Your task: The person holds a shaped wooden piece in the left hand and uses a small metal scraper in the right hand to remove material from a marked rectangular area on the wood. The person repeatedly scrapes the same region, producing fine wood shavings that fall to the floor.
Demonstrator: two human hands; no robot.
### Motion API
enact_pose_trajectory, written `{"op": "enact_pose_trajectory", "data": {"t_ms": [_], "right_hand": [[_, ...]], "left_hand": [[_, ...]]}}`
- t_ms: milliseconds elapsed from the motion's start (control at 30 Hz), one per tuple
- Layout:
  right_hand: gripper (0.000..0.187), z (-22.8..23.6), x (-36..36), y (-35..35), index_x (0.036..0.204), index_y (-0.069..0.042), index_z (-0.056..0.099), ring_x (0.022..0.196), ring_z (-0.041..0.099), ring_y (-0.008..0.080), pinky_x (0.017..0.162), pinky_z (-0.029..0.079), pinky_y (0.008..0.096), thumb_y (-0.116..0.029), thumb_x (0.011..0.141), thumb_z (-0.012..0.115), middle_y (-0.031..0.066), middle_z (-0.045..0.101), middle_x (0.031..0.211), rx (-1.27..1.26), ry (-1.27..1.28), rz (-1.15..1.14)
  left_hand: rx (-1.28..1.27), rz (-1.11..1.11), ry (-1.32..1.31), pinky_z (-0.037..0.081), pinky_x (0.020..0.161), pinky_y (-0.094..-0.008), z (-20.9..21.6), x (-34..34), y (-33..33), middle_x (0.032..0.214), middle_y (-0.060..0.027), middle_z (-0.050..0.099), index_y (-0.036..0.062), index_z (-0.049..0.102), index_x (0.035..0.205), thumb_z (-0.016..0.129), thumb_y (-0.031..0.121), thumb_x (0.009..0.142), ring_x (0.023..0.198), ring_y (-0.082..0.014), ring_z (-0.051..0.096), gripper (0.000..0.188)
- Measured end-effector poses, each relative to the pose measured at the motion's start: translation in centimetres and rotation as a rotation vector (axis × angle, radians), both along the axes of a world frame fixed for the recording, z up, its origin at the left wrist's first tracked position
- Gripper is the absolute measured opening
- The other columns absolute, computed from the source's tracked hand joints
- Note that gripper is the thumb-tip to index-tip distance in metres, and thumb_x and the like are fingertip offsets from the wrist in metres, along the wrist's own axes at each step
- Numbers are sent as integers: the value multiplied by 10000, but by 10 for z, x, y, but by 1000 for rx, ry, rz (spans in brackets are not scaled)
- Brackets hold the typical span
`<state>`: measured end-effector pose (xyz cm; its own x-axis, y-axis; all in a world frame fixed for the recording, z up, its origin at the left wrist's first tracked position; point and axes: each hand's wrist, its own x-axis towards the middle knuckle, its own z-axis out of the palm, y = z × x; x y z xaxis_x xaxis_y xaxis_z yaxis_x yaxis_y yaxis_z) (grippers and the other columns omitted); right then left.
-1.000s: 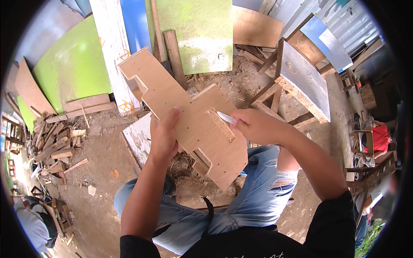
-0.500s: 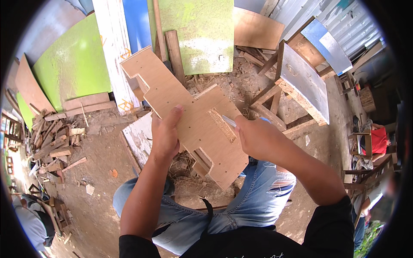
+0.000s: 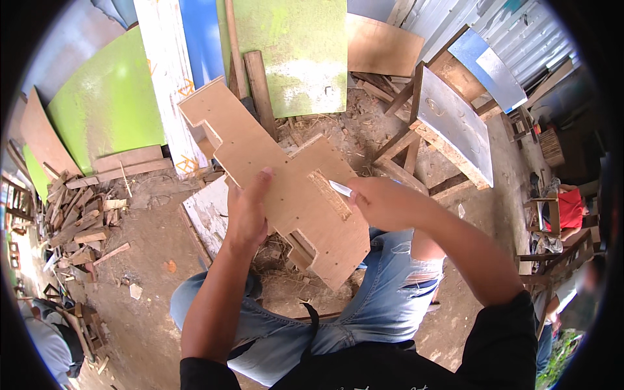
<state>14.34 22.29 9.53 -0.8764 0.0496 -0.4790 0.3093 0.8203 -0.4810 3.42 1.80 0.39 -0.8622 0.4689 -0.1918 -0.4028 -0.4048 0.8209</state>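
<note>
I see one heap of wood scraps well left of the one plywood panel, which one left hand has clamped in its grip, the lap below it; at the panel's one rough strip, one pale blade sits pinched in the grip of one right hand; right of the panel stands one white-topped frame

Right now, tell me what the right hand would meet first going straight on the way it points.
The rough groove in the board, most likely: the right hand points away and to the left, the tip of its blade by the groove's edge. Whether the tip touches is unclear.
</note>
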Motion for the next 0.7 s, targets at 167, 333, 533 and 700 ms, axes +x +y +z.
{"op": "enact_pose_trajectory", "data": {"t_ms": [167, 333, 533, 700], "right_hand": [[239, 3, 1, 14, 1050, -33, 569, 650, 597, 301, 597, 472, 425, -203, 999, 408, 149, 601, 746, -166, -252, -165], [219, -16, 15, -2, 1127, -37, 533, 703, 625, 407, 655, 475, 486, -196, 1002, 448, 211, 635, 776, -30, 167, -98], [205, -20, 18, -13, 1113, -38, 535, 792, 630, 482, 691, 463, 567, -196, 999, 470, 274, 655, 850, 193, 168, -81], [208, -8, 2, -9, 1088, -33, 550, 633, 623, 364, 620, 471, 496, -206, 1001, 475, 163, 614, 698, -15, 101, -78]], "left_hand": [[-11, -24, 29, 531, 900, -388, 0, -1, -3, 1173, -136, 610, -33, 496, 1286, 585, 161, 954, 1053, -230, 630, 395], [-2, -20, 36, 532, 897, -388, 3, -3, -1, 1173, -137, 615, -26, 498, 1291, 584, 151, 953, 1044, -235, 636, 391], [49, -1, -1, 515, 922, -396, -1, -5, 0, 1198, -149, 601, -28, 472, 1313, 615, 102, 929, 1070, -244, 612, 430], [40, -24, -22, 513, 929, -393, -2, -4, 0, 1206, -145, 599, -26, 478, 1310, 613, 108, 934, 1082, -240, 605, 422]]}}
